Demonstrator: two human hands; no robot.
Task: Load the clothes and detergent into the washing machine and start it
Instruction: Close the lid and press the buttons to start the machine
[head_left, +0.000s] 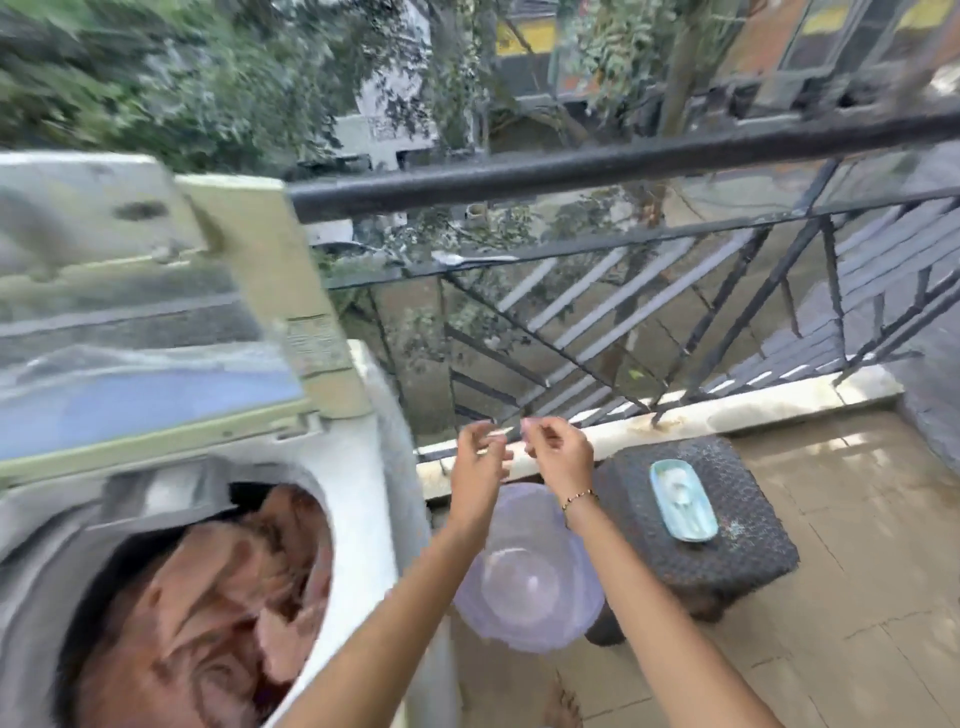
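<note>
A white top-loading washing machine (363, 467) stands at the left with its lid (156, 322) raised. Brown and pink clothes (208, 597) fill the drum. My left hand (478, 460) and my right hand (558, 449) are held up close together, to the right of the machine and above the floor. Fingers of both hands pinch a small pale item (511, 431) stretched between them; it is too blurred to identify. A bead bracelet sits on my right wrist.
A lavender plastic tub (530, 577) sits on the tiled floor below my hands, with nothing visible inside. To the right stands a dark wicker stool (737, 561) carrying a light-blue tray (683, 501). A black metal railing (623, 161) bounds the balcony behind.
</note>
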